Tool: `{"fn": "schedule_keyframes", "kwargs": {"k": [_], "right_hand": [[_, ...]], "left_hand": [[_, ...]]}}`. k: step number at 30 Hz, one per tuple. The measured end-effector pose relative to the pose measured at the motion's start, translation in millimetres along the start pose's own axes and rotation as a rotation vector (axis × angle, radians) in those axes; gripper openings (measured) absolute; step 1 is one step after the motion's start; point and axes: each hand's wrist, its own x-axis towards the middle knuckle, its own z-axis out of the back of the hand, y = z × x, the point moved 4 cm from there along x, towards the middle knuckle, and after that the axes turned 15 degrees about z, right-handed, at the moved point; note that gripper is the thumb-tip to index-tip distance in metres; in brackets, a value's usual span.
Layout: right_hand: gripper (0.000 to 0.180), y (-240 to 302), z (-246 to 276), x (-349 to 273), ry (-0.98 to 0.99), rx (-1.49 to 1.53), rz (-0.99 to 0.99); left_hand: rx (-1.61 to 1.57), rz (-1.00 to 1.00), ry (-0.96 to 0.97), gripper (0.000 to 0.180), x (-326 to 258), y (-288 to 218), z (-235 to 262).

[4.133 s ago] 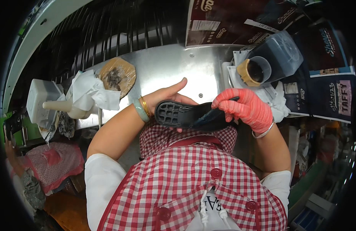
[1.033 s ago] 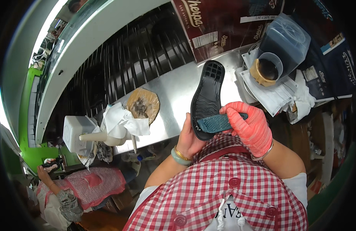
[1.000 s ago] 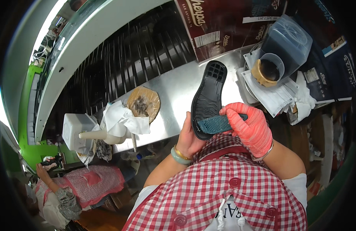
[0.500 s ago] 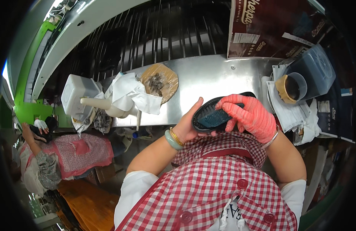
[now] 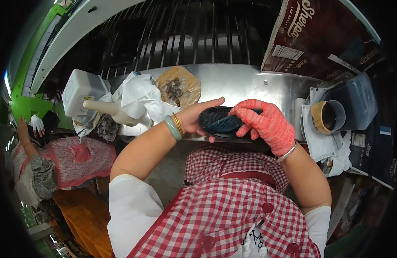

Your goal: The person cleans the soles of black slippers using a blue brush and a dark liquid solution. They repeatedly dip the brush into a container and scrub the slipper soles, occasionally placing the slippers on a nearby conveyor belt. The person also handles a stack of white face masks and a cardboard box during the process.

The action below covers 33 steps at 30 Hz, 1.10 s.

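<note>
My bare left hand [image 5: 190, 118], with a green bangle and gold bangles at the wrist, grips a black shoe sole [image 5: 206, 115] from its left end, thumb stretched along the far side. Over the sole lies a dark blue textured pad [image 5: 224, 124], tilted across its hollow face. My right hand [image 5: 269, 126], in a pink-red knit glove, pinches the pad's right end. Its fingers hide that end of the pad and much of the sole's right part. Both hands are above the near edge of the metal bench [image 5: 237, 90].
Left on the bench are a white jug [image 5: 78, 92], a pale bottle [image 5: 125, 112], white cloths [image 5: 142, 99] and a brown round board [image 5: 187, 81] with dark residue. Rightward stand a clear bin [image 5: 357, 103], a cup [image 5: 337, 116] and a maroon printed sheet [image 5: 310, 38]. A co-worker [image 5: 74, 163] is at far left.
My hands and the sole have shifted left and slightly away from my body. The pad still lies against the sole, under my gloved fingers. The head view has moved slightly.
</note>
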Motion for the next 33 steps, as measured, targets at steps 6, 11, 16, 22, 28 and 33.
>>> {"fn": "schedule_keyframes", "kwargs": {"k": [6,11,16,22,28,33], "right_hand": [[0.029,-6,13,5,0.005,0.012,-0.006],[0.030,-5,22,4,0.007,-0.006,-0.008],[0.030,-6,31,3,0.011,-0.031,-0.020],[0.029,-7,42,-4,-0.002,-0.065,-0.050],[0.026,-16,55,-18,-0.060,-0.039,-0.040],[0.024,-26,64,-36,-0.127,-0.036,-0.053]], "left_hand": [[0.112,0.059,-0.026,0.062,-3,-21,6],[0.221,0.111,-0.050,0.062,0,-32,17],[0.284,0.093,-0.060,0.064,2,-38,19],[0.316,0.098,-0.089,0.066,4,-44,23],[0.316,0.111,-0.077,0.066,6,-45,27],[0.304,0.103,-0.110,0.066,4,-44,27]]}}
